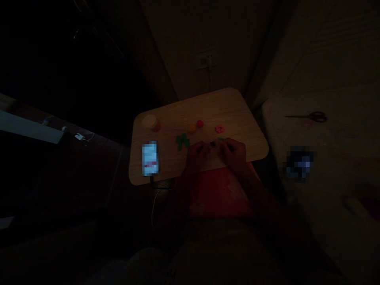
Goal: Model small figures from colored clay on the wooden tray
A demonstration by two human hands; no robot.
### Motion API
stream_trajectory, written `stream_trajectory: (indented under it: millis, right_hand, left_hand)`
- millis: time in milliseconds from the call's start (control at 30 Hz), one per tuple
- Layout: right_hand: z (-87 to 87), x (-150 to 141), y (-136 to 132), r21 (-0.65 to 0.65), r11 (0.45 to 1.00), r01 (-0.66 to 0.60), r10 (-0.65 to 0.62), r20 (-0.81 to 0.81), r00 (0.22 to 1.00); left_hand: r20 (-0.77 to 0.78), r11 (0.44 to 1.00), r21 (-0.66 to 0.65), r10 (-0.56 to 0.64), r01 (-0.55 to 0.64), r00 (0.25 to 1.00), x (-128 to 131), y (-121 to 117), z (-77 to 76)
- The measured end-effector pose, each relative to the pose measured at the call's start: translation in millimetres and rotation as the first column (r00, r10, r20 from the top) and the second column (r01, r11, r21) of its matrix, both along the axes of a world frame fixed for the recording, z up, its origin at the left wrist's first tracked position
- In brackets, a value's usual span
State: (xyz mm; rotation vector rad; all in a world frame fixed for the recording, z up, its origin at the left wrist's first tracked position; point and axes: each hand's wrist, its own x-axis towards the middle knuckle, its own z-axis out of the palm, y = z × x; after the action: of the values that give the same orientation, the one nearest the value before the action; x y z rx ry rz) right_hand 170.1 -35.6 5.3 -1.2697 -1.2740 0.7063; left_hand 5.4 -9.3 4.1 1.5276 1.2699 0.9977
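In the dim head view, my left hand [197, 153] rests at the table's near edge with its fingers curled together. What it holds, if anything, is too dark to make out. My right hand [234, 153] is closed on a thin greenish piece [221, 139] that sticks out past the fingertips. A small dark piece [213, 144] lies between the two hands. Just left of my left hand is a green lobed shape [182, 141]. Beyond the hands sit an orange ball [192, 128], a red ball [200, 124] and a pinkish-orange ring-like shape [219, 129].
The small wooden table [172, 113] has rounded corners. A jar [152, 122] with a pale lid stands at its back left, and a lit phone [150, 158] with a cable lies in front. Scissors [316, 116] rest on a pale surface to the right.
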Motion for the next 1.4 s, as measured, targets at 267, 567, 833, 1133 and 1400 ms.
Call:
stream_trajectory:
  millis: [267,567,833,1133,1400]
  right_hand:
    - [-7.3,1.4,1.4,-0.026,1.0,-0.009,0.008,-0.021,1.0]
    - [-9.8,1.0,4.3,0.044,0.998,-0.033,0.035,-0.039,0.999]
    - [-6.7,-2.1,2.7,-0.019,1.0,-0.002,0.001,-0.061,0.998]
    - [-7.1,3.2,3.1,0.074,0.997,-0.032,0.03,0.022,0.999]
    - [-5.2,2.4,4.3,0.038,0.999,-0.006,0.004,0.054,0.999]
  left_hand:
    - [0.009,1.0,0.021,-0.018,0.018,1.0,-0.4,0.4,-0.1]
    - [0.021,1.0,0.011,-0.008,0.007,1.0,0.9,0.4,1.7]
    - [0.021,1.0,-0.001,-0.007,0.007,1.0,0.5,0.3,0.5]
    - [0.025,1.0,-0.011,0.005,-0.004,1.0,0.8,0.0,2.6]
    - [0.023,1.0,-0.001,-0.007,0.007,1.0,0.2,0.1,-0.5]
